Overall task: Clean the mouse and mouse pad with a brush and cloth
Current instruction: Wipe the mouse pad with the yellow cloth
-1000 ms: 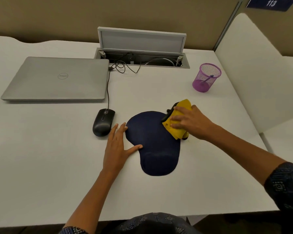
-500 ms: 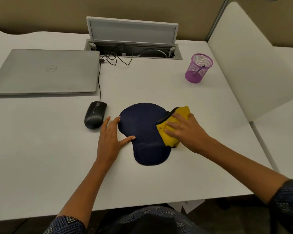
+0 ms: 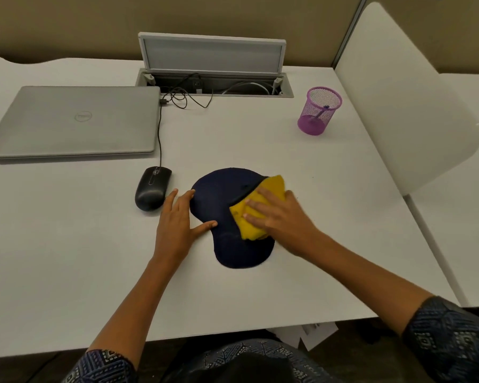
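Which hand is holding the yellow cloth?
The right hand. It presses the yellow cloth onto the dark blue mouse pad. The left hand holds nothing; it lies flat at the pad's left edge.

Yellow cloth (image 3: 256,210) on mouse pad (image 3: 219,200)

Short dark-blue patterned sleeves (image 3: 451,335) above bare forearms.
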The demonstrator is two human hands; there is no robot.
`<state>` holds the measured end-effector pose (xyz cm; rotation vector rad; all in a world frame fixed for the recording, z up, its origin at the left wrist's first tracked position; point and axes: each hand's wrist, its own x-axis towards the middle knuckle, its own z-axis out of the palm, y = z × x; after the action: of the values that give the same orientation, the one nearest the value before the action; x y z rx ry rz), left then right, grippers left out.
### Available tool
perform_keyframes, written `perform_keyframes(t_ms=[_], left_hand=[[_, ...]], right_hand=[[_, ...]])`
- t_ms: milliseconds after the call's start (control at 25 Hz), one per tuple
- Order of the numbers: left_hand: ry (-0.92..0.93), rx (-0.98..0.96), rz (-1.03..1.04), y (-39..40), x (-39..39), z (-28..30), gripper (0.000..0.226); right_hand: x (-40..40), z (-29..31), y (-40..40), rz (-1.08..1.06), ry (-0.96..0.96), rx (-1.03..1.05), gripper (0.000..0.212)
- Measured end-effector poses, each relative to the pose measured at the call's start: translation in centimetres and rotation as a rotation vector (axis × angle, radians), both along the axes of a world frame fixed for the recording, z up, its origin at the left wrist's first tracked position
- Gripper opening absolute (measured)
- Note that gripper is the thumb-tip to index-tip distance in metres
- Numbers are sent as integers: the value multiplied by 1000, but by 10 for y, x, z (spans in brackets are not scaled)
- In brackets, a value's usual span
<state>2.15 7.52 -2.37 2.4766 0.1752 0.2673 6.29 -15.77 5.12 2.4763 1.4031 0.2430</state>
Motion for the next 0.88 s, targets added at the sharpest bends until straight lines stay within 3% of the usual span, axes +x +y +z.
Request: perform_keyframes(t_ms=[120,200,280,320,400,440,600,720,800,880], left_hand=[[12,10,3,0,1,1,80],[17,24,1,0,2,3,81],[24,50,2,0,3,5,83],[26,65,-2,0,4,6,83],[37,88,-11,0,5,8,85],[50,95,-12,0,6,9,86],[68,79,8,-1,5,10,86],[63,82,2,-2,5,12,86],[62,81,4,-2,6,13,86],[70,77,-12,0,7,13,85]], right_hand=[[21,15,-33,-234,-55,-32,33],[28,11,-27,-317,-5,60,35],[19,8,6,-192,13,220,36],[14,5,22,-65,-22,197,35],[8,-9,36,33,111,27,43],[10,-9,32,4,151,-31,45],[48,-2,-14,-289,133,184,28],[58,-3,-7,-416,202,280,32],[40,-1,22,-248,170,325,33],[19,-8,41,12,105,145,41]])
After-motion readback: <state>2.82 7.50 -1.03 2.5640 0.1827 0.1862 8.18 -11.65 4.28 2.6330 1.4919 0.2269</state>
